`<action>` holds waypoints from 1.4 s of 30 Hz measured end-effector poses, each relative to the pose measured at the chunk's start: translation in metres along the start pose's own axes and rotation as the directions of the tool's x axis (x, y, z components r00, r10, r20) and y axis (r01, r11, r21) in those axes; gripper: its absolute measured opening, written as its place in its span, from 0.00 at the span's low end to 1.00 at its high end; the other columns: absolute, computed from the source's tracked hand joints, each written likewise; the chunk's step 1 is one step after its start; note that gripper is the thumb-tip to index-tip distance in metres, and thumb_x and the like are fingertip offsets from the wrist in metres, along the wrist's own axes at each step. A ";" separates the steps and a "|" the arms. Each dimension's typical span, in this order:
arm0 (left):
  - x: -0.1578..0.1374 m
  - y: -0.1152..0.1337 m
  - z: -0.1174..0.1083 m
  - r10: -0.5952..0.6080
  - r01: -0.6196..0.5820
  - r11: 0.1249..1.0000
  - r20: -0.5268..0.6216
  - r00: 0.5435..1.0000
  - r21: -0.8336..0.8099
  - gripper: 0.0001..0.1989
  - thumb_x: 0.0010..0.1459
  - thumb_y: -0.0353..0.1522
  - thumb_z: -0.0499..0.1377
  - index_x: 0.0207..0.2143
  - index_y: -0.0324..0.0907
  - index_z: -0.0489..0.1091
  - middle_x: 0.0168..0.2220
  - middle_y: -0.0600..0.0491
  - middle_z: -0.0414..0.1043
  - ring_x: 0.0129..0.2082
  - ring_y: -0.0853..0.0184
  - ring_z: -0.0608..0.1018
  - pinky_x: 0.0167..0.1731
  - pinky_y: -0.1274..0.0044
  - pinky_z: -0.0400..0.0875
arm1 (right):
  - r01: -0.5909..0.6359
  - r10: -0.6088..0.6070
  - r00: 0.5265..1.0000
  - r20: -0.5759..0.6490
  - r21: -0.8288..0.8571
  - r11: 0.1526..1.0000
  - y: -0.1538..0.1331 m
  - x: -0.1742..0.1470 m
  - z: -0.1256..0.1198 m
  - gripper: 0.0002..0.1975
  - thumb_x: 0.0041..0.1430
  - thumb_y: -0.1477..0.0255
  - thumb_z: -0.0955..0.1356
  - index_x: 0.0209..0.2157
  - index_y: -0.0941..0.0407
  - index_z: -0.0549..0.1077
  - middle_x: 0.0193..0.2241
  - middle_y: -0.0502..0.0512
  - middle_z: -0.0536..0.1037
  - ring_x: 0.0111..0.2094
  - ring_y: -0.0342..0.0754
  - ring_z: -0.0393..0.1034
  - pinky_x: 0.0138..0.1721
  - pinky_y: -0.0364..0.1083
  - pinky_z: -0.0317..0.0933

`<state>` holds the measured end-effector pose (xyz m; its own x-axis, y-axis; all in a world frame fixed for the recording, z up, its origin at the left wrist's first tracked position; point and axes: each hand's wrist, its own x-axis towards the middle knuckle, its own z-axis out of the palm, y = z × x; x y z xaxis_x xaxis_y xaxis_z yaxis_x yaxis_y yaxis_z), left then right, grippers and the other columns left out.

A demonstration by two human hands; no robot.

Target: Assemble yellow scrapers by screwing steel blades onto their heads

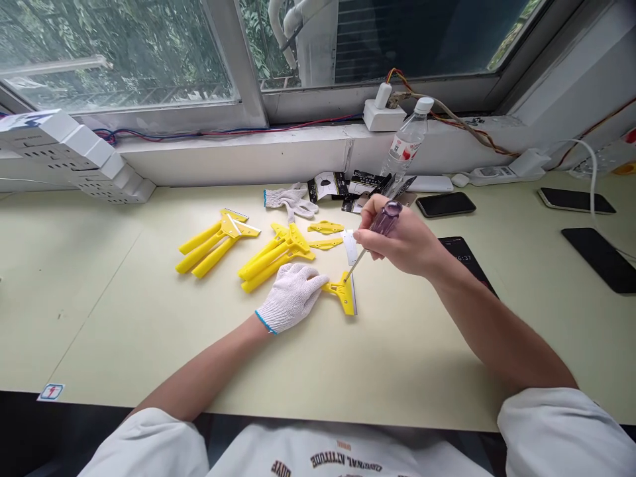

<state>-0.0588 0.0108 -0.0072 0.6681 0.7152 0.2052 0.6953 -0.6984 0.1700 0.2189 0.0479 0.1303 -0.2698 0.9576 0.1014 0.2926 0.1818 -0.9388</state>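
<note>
In a white knit glove with a blue cuff, my left hand (293, 295) is closed round the handle of a yellow scraper (346, 301), whose blade edge faces right. My bare right hand (397, 235) grips a screwdriver (386, 218) by its clear purple handle. The shaft slants down to the left, and its tip meets the scraper's head near a screw. Just behind lie two loose yellow plates (325, 227) and a thin white blade-like strip (350, 248). Several more yellow scrapers (278, 255) lie left of these, and another group of scrapers (218, 242) rests farther left.
A second glove (292, 201) and black packaging (328, 187) lie at the back. A water bottle (407, 142) stands near the windowsill. Phones (446, 205) lie on the right, one phone (464, 262) partly behind my right forearm. White boxes (74, 156) are stacked at the left.
</note>
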 end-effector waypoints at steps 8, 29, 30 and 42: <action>0.000 0.000 -0.001 -0.006 0.006 1.000 0.003 1.000 -0.007 0.17 0.79 0.34 0.51 0.62 0.52 0.75 0.54 0.48 0.79 0.53 0.55 0.77 0.53 0.59 0.66 | 0.004 0.001 0.998 -0.055 0.086 0.996 0.016 0.008 -0.008 0.14 0.63 0.68 0.76 0.33 0.51 0.67 0.21 0.46 0.75 0.19 0.45 0.69 0.21 0.46 0.62; 0.000 0.000 -0.003 0.000 0.000 1.000 0.012 1.000 -0.011 0.18 0.78 0.33 0.52 0.62 0.51 0.74 0.54 0.48 0.79 0.53 0.54 0.76 0.54 0.59 0.66 | 0.188 -0.191 0.981 -0.038 -0.081 0.979 -0.015 0.000 -0.015 0.26 0.76 0.49 0.64 0.37 0.54 0.81 0.26 0.54 0.79 0.25 0.48 0.70 0.28 0.48 0.58; 0.000 0.000 -0.003 -0.001 0.002 1.000 0.012 1.000 -0.013 0.18 0.78 0.33 0.52 0.62 0.51 0.74 0.54 0.48 0.79 0.53 0.54 0.76 0.54 0.59 0.66 | 0.213 -0.228 0.971 -0.066 -0.182 0.960 -0.020 0.000 -0.015 0.23 0.76 0.53 0.64 0.36 0.54 0.80 0.27 0.53 0.78 0.27 0.48 0.70 0.30 0.49 0.58; -0.002 0.000 -0.001 -0.016 0.015 0.999 -0.023 1.000 -0.042 0.17 0.77 0.32 0.52 0.61 0.52 0.75 0.53 0.48 0.79 0.53 0.55 0.77 0.55 0.60 0.67 | 0.206 -0.485 0.859 -0.160 -0.760 0.616 -0.036 0.021 -0.020 0.37 0.72 0.43 0.67 0.16 0.54 0.61 0.14 0.51 0.52 0.24 0.49 0.59 0.31 0.49 0.43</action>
<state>-0.0601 0.0098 -0.0068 0.6511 0.7251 0.2243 0.6931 -0.6885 0.2135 0.2210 0.0655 0.1731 -0.2271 0.7706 0.5955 0.8219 0.4796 -0.3072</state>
